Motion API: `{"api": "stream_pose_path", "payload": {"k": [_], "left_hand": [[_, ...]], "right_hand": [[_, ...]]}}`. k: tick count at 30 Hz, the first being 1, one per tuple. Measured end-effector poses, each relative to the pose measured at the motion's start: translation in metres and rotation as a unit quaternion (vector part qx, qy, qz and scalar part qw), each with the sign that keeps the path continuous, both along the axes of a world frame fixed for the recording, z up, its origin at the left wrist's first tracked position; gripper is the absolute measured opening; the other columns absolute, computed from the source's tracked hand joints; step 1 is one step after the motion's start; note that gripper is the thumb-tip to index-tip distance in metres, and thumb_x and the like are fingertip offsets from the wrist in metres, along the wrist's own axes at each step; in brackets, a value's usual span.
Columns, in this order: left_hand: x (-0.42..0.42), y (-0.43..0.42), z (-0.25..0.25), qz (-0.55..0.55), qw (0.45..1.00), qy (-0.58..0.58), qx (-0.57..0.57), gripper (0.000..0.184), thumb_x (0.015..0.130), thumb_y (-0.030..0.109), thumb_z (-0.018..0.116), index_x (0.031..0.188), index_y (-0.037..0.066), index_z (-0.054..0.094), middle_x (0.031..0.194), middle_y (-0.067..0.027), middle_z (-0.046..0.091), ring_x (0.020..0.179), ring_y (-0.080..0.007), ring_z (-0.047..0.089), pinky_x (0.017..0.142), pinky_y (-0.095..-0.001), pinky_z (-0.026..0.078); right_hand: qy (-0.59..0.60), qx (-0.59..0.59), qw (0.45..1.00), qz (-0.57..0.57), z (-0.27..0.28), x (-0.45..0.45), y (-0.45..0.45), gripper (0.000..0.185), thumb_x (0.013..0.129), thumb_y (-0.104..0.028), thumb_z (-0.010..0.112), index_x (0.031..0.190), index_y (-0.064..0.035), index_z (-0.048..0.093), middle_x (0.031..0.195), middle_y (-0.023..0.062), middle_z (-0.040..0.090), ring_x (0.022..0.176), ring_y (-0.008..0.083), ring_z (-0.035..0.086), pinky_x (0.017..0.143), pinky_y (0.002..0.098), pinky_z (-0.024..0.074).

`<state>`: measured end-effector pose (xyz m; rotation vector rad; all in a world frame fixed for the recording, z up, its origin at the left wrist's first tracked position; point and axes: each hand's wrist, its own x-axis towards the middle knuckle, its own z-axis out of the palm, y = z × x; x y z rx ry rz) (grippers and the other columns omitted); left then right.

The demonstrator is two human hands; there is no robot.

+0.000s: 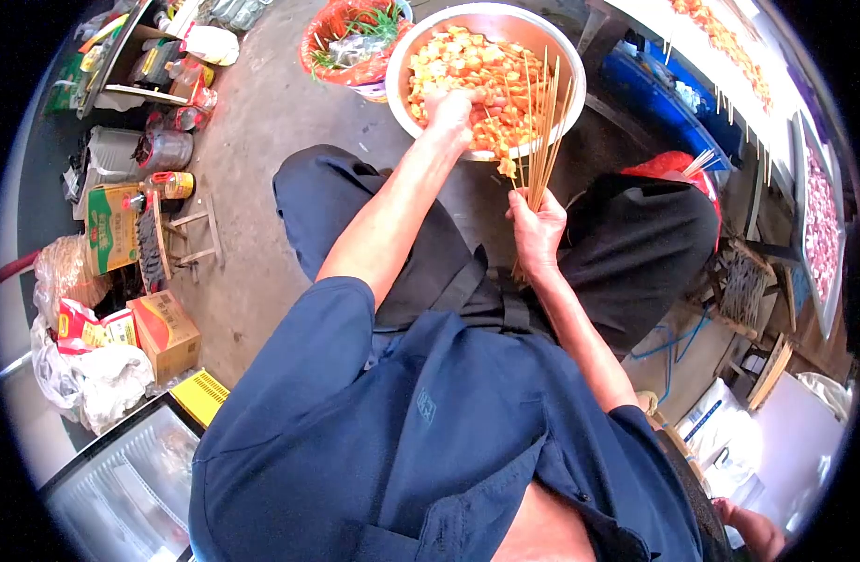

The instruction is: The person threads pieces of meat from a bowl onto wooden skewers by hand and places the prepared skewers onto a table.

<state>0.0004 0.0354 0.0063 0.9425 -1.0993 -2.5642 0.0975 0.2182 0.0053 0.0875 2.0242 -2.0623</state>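
A wide metal bowl point(576, 84) holds many orange-coated meat pieces point(448, 58). My left hand point(451, 110) reaches over its near rim, fingers closed among the pieces; what they grip is hidden. My right hand point(538, 225) is closed around a bundle of thin wooden skewers point(540, 159), just below the bowl's near edge. The skewers fan upward over the bowl's right side. One orange meat piece point(507, 169) is at a skewer near my right fingers.
A red-lined bucket point(322, 37) with greens stands left of the bowl. Trays of skewered meat point(729, 51) and reddish pieces point(821, 225) lie at right. A blue crate point(654, 94) is below them. Boxes point(165, 332), bottles point(172, 184) and a stool point(198, 234) stand left. A person's hand point(753, 534) shows lower right.
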Motion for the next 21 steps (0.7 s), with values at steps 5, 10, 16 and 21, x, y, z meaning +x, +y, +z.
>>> {"api": "stream_pose_path", "payload": {"k": [5,10,16,21], "left_hand": [[-0.001,0.003,-0.012,-0.03,0.999,-0.002,-0.011,0.02,0.082,-0.005,0.054,0.102,-0.009,0.053,0.089,-0.0211,0.064,0.078,-0.0334,0.067,0.067,-0.0425,0.059],[0.009,0.017,0.001,-0.073,0.996,-0.017,-0.04,0.025,0.082,-0.007,0.052,0.106,-0.008,0.05,0.092,-0.0217,0.064,0.082,-0.033,0.067,0.069,-0.0465,0.059],[0.007,0.012,0.001,-0.085,0.996,0.037,-0.017,0.023,0.079,-0.008,0.056,0.1,-0.005,0.047,0.092,-0.0198,0.063,0.081,-0.0334,0.067,0.07,-0.0474,0.058],[0.008,0.008,0.007,-0.172,0.981,0.091,-0.018,0.03,0.083,0.001,0.06,0.111,-0.002,0.047,0.095,-0.0169,0.064,0.079,-0.0291,0.067,0.068,-0.0412,0.058]], "right_hand": [[-0.056,-0.03,0.998,0.011,0.005,0.004,0.001,0.008,0.083,-0.009,0.063,0.08,-0.0024,0.06,0.059,-0.0008,0.055,0.05,0.0051,0.047,0.045,0.0208,0.0355],[-0.178,-0.107,0.978,0.001,0.023,-0.008,-0.002,0.007,0.083,-0.01,0.061,0.082,-0.0045,0.058,0.057,0.0004,0.053,0.036,0.0036,0.035,0.033,0.0192,0.0244],[-0.221,-0.157,0.962,0.037,0.021,-0.012,0.001,0.006,0.085,-0.01,0.06,0.085,-0.005,0.057,0.06,0.0021,0.054,0.037,0.0039,0.034,0.033,0.0195,0.0249],[-0.241,-0.202,0.948,0.057,0.018,-0.022,0.004,0.008,0.087,-0.012,0.059,0.088,-0.0052,0.056,0.063,0.0034,0.055,0.037,0.0038,0.033,0.034,0.0194,0.0251]]}}
